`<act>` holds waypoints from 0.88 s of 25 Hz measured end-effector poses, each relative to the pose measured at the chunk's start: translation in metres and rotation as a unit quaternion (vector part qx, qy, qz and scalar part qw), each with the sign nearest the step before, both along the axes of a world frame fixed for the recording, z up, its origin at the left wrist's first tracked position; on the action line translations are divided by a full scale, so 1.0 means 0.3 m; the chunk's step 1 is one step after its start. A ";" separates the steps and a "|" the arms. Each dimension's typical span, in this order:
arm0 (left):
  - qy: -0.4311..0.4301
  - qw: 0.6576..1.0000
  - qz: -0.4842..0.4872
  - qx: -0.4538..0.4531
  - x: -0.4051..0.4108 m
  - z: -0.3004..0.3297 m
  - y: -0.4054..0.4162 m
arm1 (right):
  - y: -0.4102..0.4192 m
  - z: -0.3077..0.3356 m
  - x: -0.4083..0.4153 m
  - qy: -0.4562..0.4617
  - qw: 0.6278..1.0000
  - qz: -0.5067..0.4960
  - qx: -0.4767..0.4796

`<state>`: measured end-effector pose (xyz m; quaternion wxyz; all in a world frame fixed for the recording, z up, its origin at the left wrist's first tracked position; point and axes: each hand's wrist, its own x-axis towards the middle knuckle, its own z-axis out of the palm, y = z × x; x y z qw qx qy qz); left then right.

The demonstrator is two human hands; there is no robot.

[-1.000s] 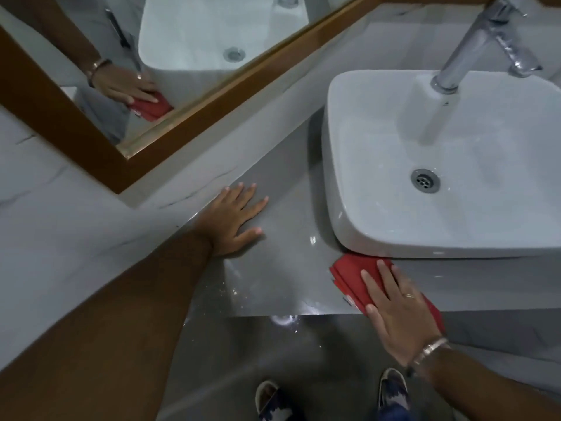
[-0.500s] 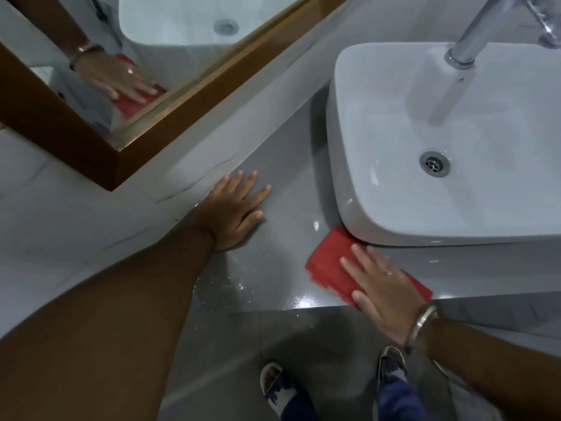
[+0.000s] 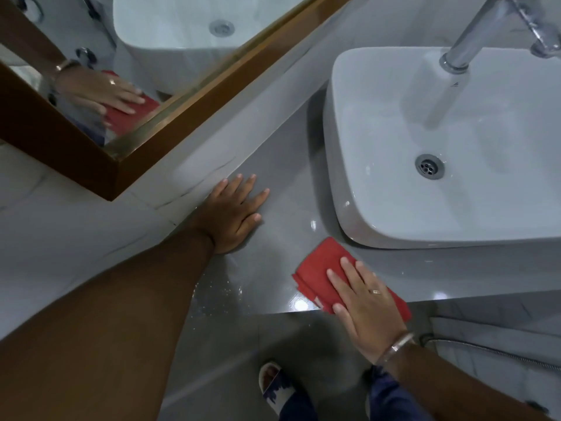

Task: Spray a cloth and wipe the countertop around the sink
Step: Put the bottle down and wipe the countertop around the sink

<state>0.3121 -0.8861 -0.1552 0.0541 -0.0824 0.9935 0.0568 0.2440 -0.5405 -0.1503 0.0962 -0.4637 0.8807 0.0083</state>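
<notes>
Pressing the red cloth [image 3: 323, 270] flat on the grey counter [image 3: 282, 165] beside the sink [image 3: 349, 189] with right hand [image 3: 364, 308] spread, left hand [image 3: 232, 214] splayed empty, seemingly bracing.

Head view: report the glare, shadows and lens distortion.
Head view: dim, bluish light; bright glare spots on the wet countertop near its front edge, beside the red cloth; the sink casts a shadow along its left side; wide-angle bending curves the mirror frame and swells the near left forearm.
</notes>
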 end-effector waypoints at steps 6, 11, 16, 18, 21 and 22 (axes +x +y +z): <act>-0.008 1.000 -0.003 -0.005 -0.001 -0.007 -0.004 | -0.148 -0.038 0.127 -0.005 0.995 0.101 0.003; -0.001 1.000 -0.003 -0.006 -0.001 -0.011 -0.008 | 0.054 0.002 -0.066 0.030 0.998 0.045 0.036; -0.005 1.000 -0.001 0.002 -0.003 0.003 -0.002 | -0.167 -0.020 0.108 -0.009 1.000 0.020 -0.002; -0.012 1.000 -0.002 -0.001 -0.002 0.011 0.002 | -0.155 -0.029 0.121 -0.026 0.986 0.167 -0.007; -0.032 0.999 0.002 0.006 -0.009 0.030 0.007 | -0.065 -0.025 0.009 -0.022 0.972 0.232 -0.009; -0.035 0.999 0.007 0.004 -0.011 0.033 0.008 | -0.057 -0.028 -0.019 -0.025 0.982 0.186 -0.009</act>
